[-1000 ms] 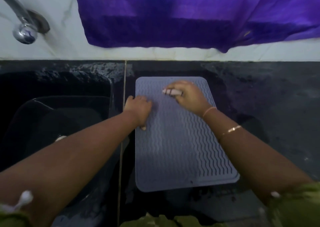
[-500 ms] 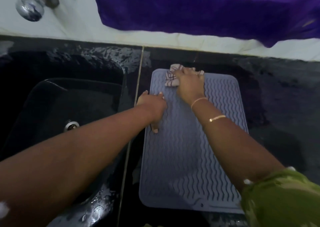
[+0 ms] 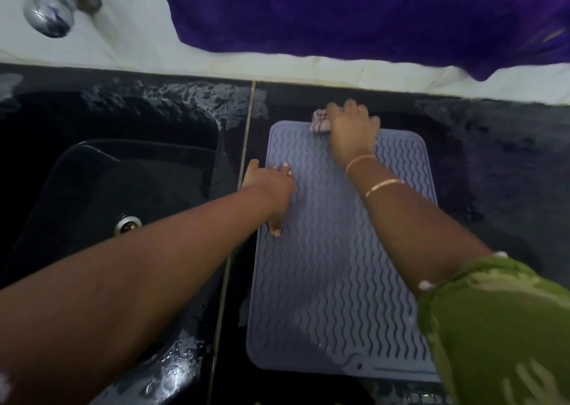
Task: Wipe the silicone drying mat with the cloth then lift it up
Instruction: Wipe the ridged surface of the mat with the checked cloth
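Note:
A grey silicone drying mat [image 3: 333, 281] with wavy ridges lies flat on the black counter, right of the sink. My right hand [image 3: 351, 133] covers and presses a small checked cloth [image 3: 319, 122] at the mat's far edge; only the cloth's left end shows, and how the fingers lie on it is partly hidden. My left hand [image 3: 271, 188] rests on the mat's left edge, fingers laid flat and thumb pointing toward me, holding the mat down.
A black sink [image 3: 108, 188] with a metal drain [image 3: 128, 223] sits left of the mat, its rim wet. A chrome tap [image 3: 49, 12] is at the top left. A purple cloth [image 3: 370, 12] hangs over the white wall behind the black counter [image 3: 493, 164].
My right hand has carried the cloth from the mat's upper middle away from me to its far edge. My left hand stays on the left edge. The camera moved closer.

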`<act>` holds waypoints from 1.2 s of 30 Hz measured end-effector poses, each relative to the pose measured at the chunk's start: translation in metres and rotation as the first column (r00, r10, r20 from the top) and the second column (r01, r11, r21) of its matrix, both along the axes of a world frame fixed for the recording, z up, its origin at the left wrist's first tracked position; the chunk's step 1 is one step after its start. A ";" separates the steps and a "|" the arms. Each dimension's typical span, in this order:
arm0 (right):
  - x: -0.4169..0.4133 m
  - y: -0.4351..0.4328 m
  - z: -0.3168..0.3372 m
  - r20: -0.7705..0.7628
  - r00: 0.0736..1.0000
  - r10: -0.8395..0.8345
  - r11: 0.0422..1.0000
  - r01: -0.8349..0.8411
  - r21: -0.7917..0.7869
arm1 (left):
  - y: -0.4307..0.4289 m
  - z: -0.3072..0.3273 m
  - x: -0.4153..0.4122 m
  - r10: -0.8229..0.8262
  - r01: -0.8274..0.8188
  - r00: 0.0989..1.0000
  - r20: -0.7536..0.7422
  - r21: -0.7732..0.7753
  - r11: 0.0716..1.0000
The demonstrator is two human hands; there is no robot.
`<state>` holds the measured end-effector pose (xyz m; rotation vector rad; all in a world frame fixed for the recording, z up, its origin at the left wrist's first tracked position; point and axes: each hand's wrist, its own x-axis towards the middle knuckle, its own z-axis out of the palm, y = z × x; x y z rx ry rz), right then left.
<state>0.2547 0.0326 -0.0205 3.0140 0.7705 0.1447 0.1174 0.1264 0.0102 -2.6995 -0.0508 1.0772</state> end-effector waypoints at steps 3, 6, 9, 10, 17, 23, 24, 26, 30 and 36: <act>0.004 0.001 0.005 -0.062 0.998 0.023 1.000 -0.023 -0.002 | 0.001 -0.001 0.000 0.004 -0.004 1.000 0.000 0.008 1.000; -0.037 -0.011 -0.002 -0.122 0.985 0.121 0.993 -0.120 0.021 | 0.003 -0.002 0.000 0.018 -0.018 1.000 0.007 0.003 1.000; -0.086 -0.034 -0.008 -0.126 0.983 0.134 0.990 -0.127 0.063 | 0.003 -0.001 -0.002 0.043 -0.043 0.999 0.015 -0.015 0.999; -0.102 -0.043 -0.010 -0.096 0.985 0.144 0.988 -0.137 0.073 | 0.001 0.000 -0.002 0.045 -0.045 0.999 0.012 -0.015 0.999; -0.132 -0.061 -0.026 0.085 0.978 0.191 0.979 -0.197 0.060 | 0.000 -0.002 -0.002 0.042 -0.043 0.999 0.012 0.016 0.999; -0.069 -0.030 -0.003 -0.034 0.991 0.130 0.991 -0.128 0.045 | -0.003 0.004 -0.003 0.031 -0.031 1.000 0.001 0.052 0.998; -0.069 -0.030 0.000 -0.081 0.990 0.117 0.992 -0.112 0.066 | -0.002 0.004 -0.003 0.037 -0.038 0.999 0.004 0.050 0.998; -0.087 -0.038 0.004 -0.164 0.979 0.119 0.991 -0.106 0.087 | -0.002 0.005 -0.006 0.049 -0.049 0.999 0.021 0.036 0.998; -0.158 -0.073 -0.004 -0.193 0.963 0.189 0.980 -0.172 0.104 | -0.004 0.005 -0.007 0.062 -0.064 0.997 0.049 0.030 0.998; -0.246 -0.126 -0.025 0.062 0.965 0.256 0.939 -0.263 0.219 | -0.011 0.004 -0.006 0.073 -0.075 0.997 0.026 0.077 0.994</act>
